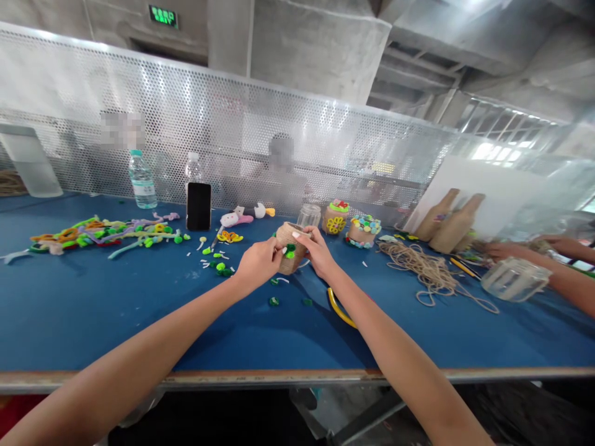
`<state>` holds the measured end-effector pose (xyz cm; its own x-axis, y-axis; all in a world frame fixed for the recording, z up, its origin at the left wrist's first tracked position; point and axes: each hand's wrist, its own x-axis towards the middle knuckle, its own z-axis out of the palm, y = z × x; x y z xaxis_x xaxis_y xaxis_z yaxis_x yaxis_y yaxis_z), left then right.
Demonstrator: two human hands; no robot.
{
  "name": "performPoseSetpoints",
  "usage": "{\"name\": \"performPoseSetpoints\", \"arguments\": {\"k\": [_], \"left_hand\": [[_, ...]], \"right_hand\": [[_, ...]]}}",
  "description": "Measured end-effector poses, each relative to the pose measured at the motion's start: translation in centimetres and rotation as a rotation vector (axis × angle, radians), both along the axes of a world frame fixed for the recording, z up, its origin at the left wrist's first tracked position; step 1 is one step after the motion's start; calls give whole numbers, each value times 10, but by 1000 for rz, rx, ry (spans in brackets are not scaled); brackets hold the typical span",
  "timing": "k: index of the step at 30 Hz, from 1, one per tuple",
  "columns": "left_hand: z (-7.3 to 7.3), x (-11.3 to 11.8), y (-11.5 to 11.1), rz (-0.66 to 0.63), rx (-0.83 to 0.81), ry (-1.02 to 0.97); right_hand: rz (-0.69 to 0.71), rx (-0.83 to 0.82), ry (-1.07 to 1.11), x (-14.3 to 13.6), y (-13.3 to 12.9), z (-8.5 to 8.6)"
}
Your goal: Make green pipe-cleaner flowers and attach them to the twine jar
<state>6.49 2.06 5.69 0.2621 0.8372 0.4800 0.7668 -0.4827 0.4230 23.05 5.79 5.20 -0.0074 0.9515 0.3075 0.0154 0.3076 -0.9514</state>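
Note:
Between my two hands, a twine-wrapped jar (289, 265) is held tilted above the blue table (223, 337). Dark green pom-poms (290, 250) sit on its side facing me. My left hand (261, 261) is closed at the jar's left side, its fingertips by the pom-poms. My right hand (318, 253) grips the jar's upper right side, with the thumb near the rim. Loose green pieces (274, 301) lie on the table below, and a yellow curved strip (341, 310) lies beneath my right forearm.
Behind are a clear glass jar (309, 215) and two decorated jars (335, 218). Pipe cleaners (100, 234) pile up at left, near a phone (198, 206) and a water bottle (142, 181). Loose twine (423, 267) lies right, before another person's hands (504, 251) and a glass jar (515, 280).

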Motion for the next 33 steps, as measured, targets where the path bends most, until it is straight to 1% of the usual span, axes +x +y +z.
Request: {"name": "performPoseSetpoints", "arguments": {"k": [8,13,15,19,21,23,26,28,30,33], "left_hand": [[1,1,-4,70,-5,24],[-1,-7,5,116,-41,-17],[-1,-11,12,83,-69,-33],[0,-16,24,-97,-131,-56],[0,-16,26,-144,-143,-63],[-2,-15,26,-132,-134,-64],[-6,-13,24,-66,-107,-61],[-7,-13,23,-46,-98,-55],[-6,-13,24,-71,-102,-43],[3,-19,25,-194,-137,-6]], "right_hand": [[8,40,-14,-1,-1,-2],[2,31,-8,0,1,-4],[3,16,-8,1,2,-4],[-2,-8,-4,1,4,-3],[-6,-5,-6,1,4,-3],[-4,10,-16,0,3,-4],[-5,49,-40,-2,1,-5],[-8,66,-56,-2,1,-6],[-6,65,-72,0,2,-5],[7,55,-98,3,4,-3]]}}
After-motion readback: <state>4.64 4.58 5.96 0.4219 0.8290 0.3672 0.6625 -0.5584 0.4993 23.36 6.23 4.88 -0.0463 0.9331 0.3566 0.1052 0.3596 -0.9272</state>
